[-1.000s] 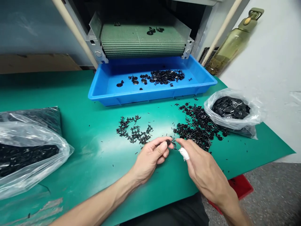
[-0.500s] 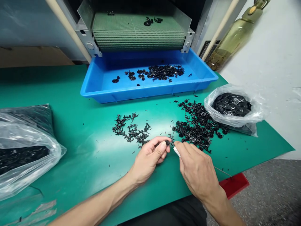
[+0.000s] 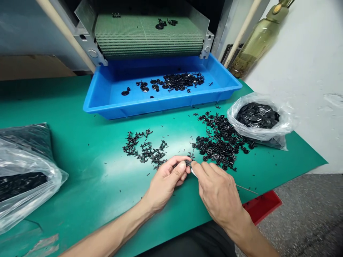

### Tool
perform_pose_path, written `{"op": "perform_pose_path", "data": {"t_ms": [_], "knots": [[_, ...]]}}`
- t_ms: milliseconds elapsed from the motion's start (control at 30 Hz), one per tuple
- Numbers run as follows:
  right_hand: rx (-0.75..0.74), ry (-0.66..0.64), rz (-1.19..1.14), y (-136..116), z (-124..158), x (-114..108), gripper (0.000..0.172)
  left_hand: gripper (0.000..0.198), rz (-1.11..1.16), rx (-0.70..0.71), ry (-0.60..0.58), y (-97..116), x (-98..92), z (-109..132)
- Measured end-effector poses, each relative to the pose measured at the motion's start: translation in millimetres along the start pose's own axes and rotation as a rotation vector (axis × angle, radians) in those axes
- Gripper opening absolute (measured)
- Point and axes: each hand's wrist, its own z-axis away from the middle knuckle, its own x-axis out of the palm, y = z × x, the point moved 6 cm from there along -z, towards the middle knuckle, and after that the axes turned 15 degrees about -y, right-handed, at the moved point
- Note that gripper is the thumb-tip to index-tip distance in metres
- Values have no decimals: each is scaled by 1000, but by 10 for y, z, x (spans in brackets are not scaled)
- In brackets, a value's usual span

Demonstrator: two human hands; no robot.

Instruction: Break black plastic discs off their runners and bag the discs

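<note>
Clips (image 3: 177,81) in blue tray (image 3: 160,109), plastic bag (image 3: 257,132); left fingers (image 3: 182,166), right fingers (image 3: 199,167) pinch one.

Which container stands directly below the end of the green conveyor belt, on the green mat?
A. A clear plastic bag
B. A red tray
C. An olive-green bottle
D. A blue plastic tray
D: the blue plastic tray sits just below the end of the green conveyor belt, with small black round parts lying inside it.
</note>
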Motion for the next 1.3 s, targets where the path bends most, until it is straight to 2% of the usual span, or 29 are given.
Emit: {"op": "perform_pose_path", "data": {"t_ms": [100, 167, 333, 433, 600, 733, 933, 1067, 1133, 1300], "knots": [[18, 31, 31, -43, 24, 11, 27, 32, -53, -12, 9, 21, -6, 2], [29, 34, -33, -69, 33, 28, 27, 32, -130, -19, 30, 27, -16, 5], [172, -145, -550, 5, -14, 185, 21, 28, -225, 19, 94, -28, -20, 33], [231, -144, -704, 112, 11, 228, 24, 26, -179, 26, 111, -57, 15, 52], [348, 45, -534, 457, 120, 198, 30, 24, -3, 32, 133, 5, 54, 20], [369, -1, -391, 576, 63, 207, 26, 26, 60, 11, 89, 18, 54, -27], [311, 22, -582, 409, 62, 87, 13, 27, -122, -103, 16, -52, 97, -35], [219, -11, -659, 231, 69, 69, 17, 30, -125, -116, -52, -68, 152, -47], [197, -24, -686, 238, 85, 99, 17, 27, -84, -90, -24, -55, 132, -45], [335, -8, -613, 504, 221, 164, 23, 17, 137, 45, 140, 35, 29, -19]]}}
